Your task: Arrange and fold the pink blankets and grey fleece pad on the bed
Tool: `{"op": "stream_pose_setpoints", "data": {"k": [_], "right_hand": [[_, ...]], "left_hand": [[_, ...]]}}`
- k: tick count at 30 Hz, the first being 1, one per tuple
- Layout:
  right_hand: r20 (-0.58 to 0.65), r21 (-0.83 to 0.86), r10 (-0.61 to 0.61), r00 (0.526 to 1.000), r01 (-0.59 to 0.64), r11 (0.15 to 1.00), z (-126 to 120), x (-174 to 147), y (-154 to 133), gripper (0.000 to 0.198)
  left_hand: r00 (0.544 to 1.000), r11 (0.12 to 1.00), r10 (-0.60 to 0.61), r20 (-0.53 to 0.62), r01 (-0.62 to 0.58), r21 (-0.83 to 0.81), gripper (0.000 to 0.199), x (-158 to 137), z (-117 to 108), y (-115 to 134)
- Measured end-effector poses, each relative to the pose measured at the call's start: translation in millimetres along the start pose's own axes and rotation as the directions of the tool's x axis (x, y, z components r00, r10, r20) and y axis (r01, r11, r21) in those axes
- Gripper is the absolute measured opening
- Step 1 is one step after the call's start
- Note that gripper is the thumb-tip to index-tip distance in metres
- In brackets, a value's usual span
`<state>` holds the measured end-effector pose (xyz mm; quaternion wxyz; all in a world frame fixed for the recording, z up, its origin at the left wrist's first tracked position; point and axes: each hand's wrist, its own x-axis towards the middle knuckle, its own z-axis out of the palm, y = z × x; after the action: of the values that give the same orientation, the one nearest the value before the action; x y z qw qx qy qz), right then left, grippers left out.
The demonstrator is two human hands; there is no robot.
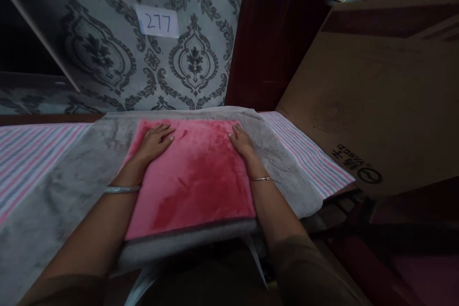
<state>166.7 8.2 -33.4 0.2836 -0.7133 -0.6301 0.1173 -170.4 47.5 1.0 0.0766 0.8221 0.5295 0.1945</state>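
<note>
A pink plush cushion cover or pad (201,177), roughly square, lies flat in front of me, its nap brushed into lighter and darker patches. My left hand (155,142) rests open on its far left corner, fingers spread. At the far right corner, my right hand (242,141) is also open, with the palm along the edge and the fingertips on the pile. Beneath the pink piece is a grey plush cloth (287,172), which shows on both sides and at the near edge. White straps (145,279) hang down from that near edge.
Striped cloth (308,153) covers the surface to the right and left of the grey plush. A large cardboard box (387,91) leans at the right, beside a dark red panel (272,28). Patterned wallpaper with a paper label reading 277 (158,21) rises behind. A dark screen-like panel (28,43) is at upper left.
</note>
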Motion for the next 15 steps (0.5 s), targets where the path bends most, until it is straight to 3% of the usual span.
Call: {"op": "stream_pose_setpoints", "data": {"k": [5, 9, 12, 15], "right_hand": [[-0.070, 0.063, 0.087, 0.994, -0.082, 0.995, -2.9, -2.7, -0.7, 0.071], [-0.096, 0.067, 0.177, 0.980, -0.171, 0.983, -7.3, -6.6, -5.5, 0.071], [-0.086, -0.027, 0.237, 0.968, -0.240, 0.970, -10.9, -10.5, -13.7, 0.069], [-0.081, -0.089, 0.280, 0.957, -0.287, 0.954, -15.4, -14.6, -21.8, 0.068]], "left_hand": [[0.982, 0.988, -0.072, -0.173, 0.047, -0.145, 0.057, -6.8, -4.1, 3.2], [0.939, 0.982, -0.190, -0.286, 0.183, -0.050, 0.052, -11.7, -14.3, 6.9], [0.923, 0.949, -0.301, -0.239, 0.316, 0.023, 0.058, -14.8, -23.2, 7.5], [0.906, 0.918, -0.392, -0.160, 0.396, -0.005, 0.069, -16.7, -29.3, 7.0]]}}
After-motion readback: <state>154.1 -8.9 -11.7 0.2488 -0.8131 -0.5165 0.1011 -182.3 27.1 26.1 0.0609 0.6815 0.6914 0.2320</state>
